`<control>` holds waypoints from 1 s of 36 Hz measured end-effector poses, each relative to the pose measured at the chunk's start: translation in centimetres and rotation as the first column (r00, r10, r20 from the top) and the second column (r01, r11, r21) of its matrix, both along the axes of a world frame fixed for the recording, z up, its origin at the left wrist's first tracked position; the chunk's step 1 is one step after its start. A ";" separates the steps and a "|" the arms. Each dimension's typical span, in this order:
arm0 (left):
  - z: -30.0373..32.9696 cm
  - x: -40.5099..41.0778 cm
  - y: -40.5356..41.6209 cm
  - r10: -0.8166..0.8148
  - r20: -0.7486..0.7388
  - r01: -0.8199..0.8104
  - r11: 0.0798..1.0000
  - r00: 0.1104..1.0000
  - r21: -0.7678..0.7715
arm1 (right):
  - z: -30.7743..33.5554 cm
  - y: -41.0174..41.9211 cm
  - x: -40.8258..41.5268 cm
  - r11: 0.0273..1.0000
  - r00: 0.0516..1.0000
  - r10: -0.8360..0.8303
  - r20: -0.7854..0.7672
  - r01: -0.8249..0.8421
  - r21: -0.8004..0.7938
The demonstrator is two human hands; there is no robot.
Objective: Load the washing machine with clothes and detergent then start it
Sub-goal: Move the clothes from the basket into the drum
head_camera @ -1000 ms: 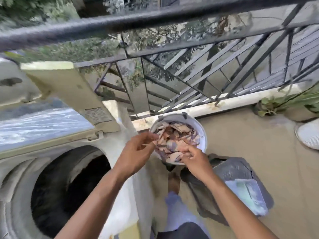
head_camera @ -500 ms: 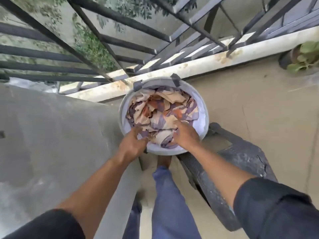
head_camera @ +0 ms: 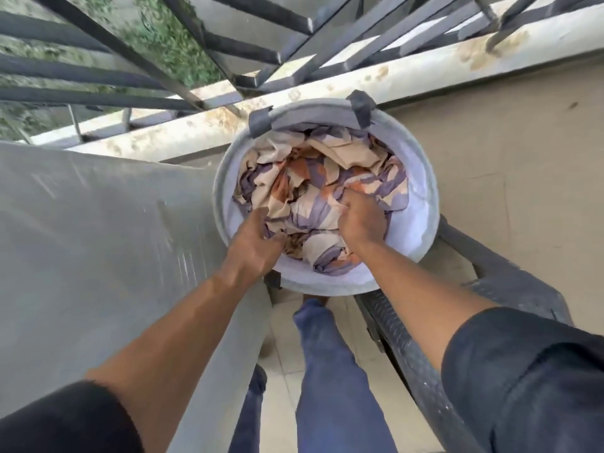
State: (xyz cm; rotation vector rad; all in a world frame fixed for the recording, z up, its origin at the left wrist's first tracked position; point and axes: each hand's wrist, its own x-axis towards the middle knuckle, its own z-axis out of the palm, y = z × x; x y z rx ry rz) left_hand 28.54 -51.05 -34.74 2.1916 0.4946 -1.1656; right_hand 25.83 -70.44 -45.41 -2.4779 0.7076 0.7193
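A round grey laundry basket (head_camera: 423, 197) with dark handles stands on the balcony floor, right of the washing machine. It holds a crumpled cloth (head_camera: 330, 165) patterned in cream, purple and orange. Both my hands are down in the basket. My left hand (head_camera: 256, 245) closes on the cloth's near left edge. My right hand (head_camera: 362, 220) is fisted around a fold of it near the middle. The grey side of the washing machine (head_camera: 98, 230) fills the left; its opening is out of view.
A black metal railing (head_camera: 209, 44) on a pale stained kerb (head_camera: 408, 76) runs behind the basket. A dark plastic stool or crate (head_camera: 510, 289) sits just right of the basket, under my right arm. My legs in blue trousers (head_camera: 330, 371) stand between machine and stool.
My view dropped from the open drum and railing to straight down over the basket. Both hands pushed deeper into the cloth and closed on it.
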 end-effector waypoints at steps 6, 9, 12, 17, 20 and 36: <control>2.9 -0.3 -0.2 0.022 -0.012 -0.022 0.999 1.000 -0.026 | 6.3 -0.3 -0.8 0.978 0.973 -0.195 0.124 0.184 0.092; 5.4 -0.1 -0.7 0.015 -0.001 -0.015 0.999 1.000 -0.039 | 10.7 -0.8 -2.3 0.934 0.938 -0.323 0.126 0.294 0.203; 8.6 0.3 -1.5 -0.028 0.017 0.029 0.997 0.999 -0.065 | 14.5 -0.7 -4.7 0.884 0.910 -0.394 0.130 0.336 0.325; 14.1 0.7 -2.3 -0.029 0.023 0.032 0.992 0.999 -0.121 | 23.3 1.1 -5.5 0.818 0.881 -0.406 0.244 0.231 0.528; 15.8 0.0 -1.9 0.017 0.034 -0.011 0.986 0.999 -0.168 | 27.5 2.2 -5.0 0.833 0.868 -0.376 0.325 0.163 0.528; 10.8 -6.9 0.9 0.160 -0.033 -0.163 0.977 0.987 -0.135 | 10.1 -1.6 0.1 0.962 0.966 -0.256 0.025 0.252 0.107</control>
